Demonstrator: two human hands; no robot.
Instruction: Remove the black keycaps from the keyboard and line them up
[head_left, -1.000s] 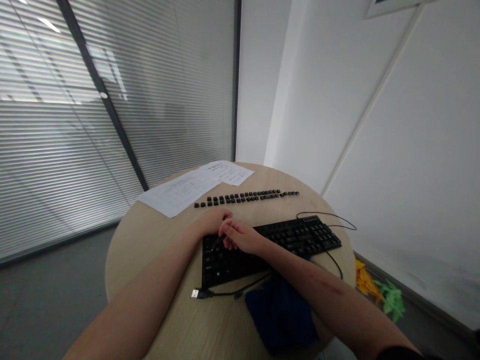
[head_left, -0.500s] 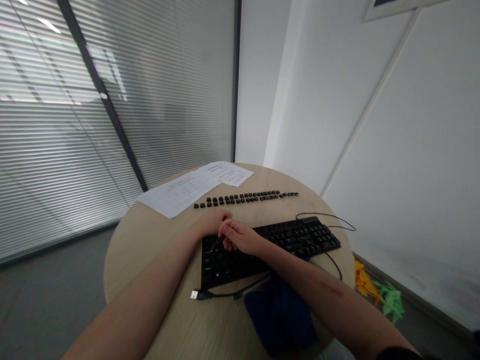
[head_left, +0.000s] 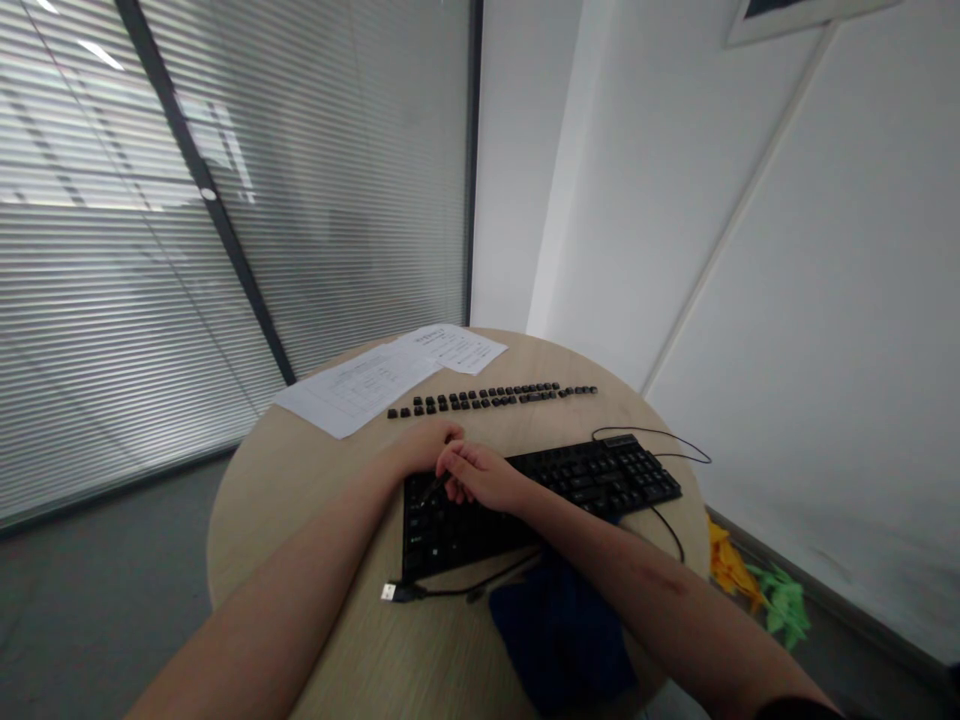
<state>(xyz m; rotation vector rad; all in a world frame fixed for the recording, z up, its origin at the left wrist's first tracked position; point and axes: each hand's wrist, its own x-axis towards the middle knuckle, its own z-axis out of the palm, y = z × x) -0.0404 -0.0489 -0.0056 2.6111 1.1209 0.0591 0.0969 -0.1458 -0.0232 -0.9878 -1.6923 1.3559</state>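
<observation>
Just left of the frame's centre, the right hand (head_left: 480, 475) lies over the left part of a black plastic computer keyboard (head_left: 577, 478). Its fingers are curled in tight and pinch a thin dark tool (head_left: 433, 488). The tool sticks out from the fingertips toward the lower left, and its tip is down among the keys near the keyboard's left end. The right forearm runs in from the lower right corner of the frame, crossing the keyboard's near edge.

The left hand (head_left: 421, 445) sits just above and to the left of the right hand, touching it, at the keyboard's upper left corner. Its fingers are hidden behind the right hand, so whether they grip anything cannot be told. The left forearm comes up from the bottom left.

The keyboard lies slantwise on a round pale wooden table (head_left: 300, 500). Above it in the picture runs a row of loose black keycaps (head_left: 487, 396), well apart from the hands, and further up and left lie white printed paper sheets (head_left: 360, 385). A black cable with a USB plug (head_left: 390, 591) trails below the keyboard, beside a dark blue cloth (head_left: 559, 630).
</observation>
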